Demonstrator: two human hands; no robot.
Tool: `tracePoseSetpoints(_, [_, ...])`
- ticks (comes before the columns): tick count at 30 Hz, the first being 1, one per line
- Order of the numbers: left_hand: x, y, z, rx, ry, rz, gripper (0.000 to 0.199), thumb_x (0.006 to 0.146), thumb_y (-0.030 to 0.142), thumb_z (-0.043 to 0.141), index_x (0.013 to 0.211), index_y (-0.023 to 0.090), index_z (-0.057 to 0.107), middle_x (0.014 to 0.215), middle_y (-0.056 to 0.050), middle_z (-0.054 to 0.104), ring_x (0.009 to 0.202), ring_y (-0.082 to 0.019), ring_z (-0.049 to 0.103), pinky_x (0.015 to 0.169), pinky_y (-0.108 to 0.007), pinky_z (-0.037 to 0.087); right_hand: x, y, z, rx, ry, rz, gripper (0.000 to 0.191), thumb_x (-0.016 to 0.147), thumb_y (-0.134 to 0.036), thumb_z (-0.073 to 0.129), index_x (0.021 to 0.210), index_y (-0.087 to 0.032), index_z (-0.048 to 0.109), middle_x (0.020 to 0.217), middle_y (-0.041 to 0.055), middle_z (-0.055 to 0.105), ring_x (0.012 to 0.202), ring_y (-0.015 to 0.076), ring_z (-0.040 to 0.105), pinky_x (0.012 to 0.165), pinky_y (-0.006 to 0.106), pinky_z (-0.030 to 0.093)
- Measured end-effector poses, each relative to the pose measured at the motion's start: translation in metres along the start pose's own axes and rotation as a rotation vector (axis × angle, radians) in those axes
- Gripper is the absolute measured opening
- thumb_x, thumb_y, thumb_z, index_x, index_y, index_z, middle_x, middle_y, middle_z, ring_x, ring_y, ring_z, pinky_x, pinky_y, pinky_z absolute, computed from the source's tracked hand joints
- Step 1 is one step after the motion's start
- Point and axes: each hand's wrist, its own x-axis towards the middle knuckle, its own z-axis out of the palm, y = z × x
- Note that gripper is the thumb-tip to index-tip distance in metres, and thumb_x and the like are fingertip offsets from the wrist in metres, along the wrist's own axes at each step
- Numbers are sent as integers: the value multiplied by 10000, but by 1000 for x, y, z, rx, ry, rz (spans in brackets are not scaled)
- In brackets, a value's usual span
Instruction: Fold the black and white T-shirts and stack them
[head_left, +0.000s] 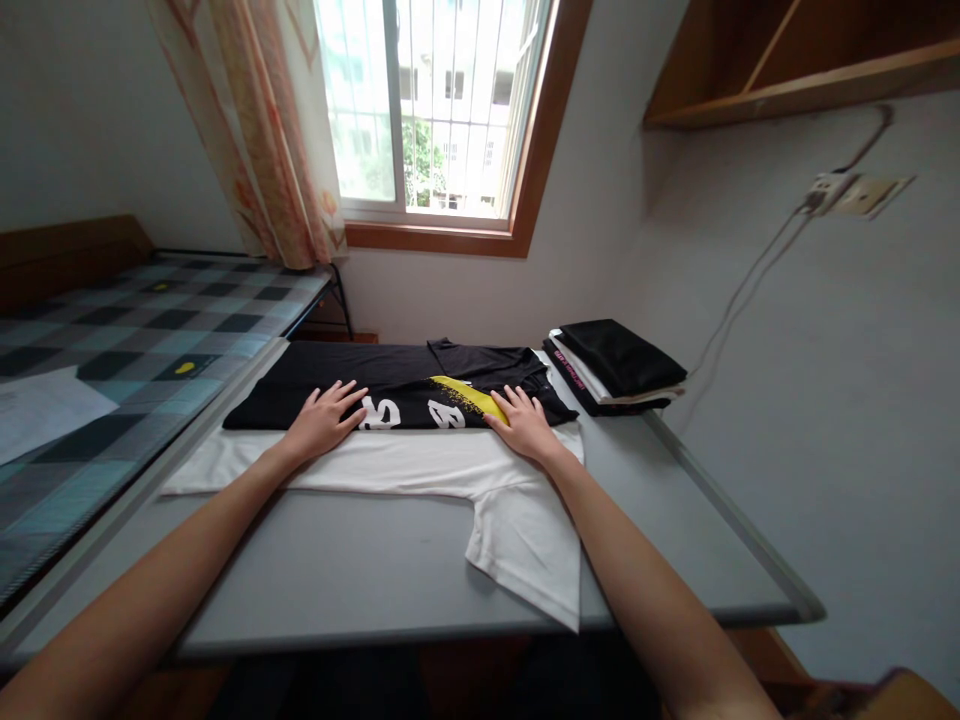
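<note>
A black T-shirt (322, 365) with a yellow streak and white lettering lies folded lengthwise, its collar end toward the right. Under its near edge a white T-shirt (375, 462) spreads out, with one sleeve pointing toward me. My left hand (328, 418) rests on the black shirt near its hem end, fingers spread. Close to the collar end, my right hand (523, 422) lies flat over the yellow streak, fingers apart. Both palms touch near the fold between black and white cloth. Neither hand grips anything that I can see.
The shirts lie on a grey table (360, 565). At its back right stands a stack of folded clothes (619, 360). A checked bed (150, 330) with a paper sheet (49, 410) adjoins on the left. Cables (750, 275) hang down the right wall.
</note>
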Motion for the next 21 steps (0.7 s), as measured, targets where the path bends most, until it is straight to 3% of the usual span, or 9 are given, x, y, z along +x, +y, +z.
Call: tracePoseSetpoints(21, [-1, 0, -1, 0, -4, 2, 567, 1001, 498, 327, 1483, 242, 477, 1589, -69, 369, 1491, -294, 276, 1176, -535, 236, 0, 0, 0, -2, -6, -2, 661, 1001, -600, 307, 1552, -240, 364, 1631, 115, 284, 1509, 296, 191, 1191, 520, 162])
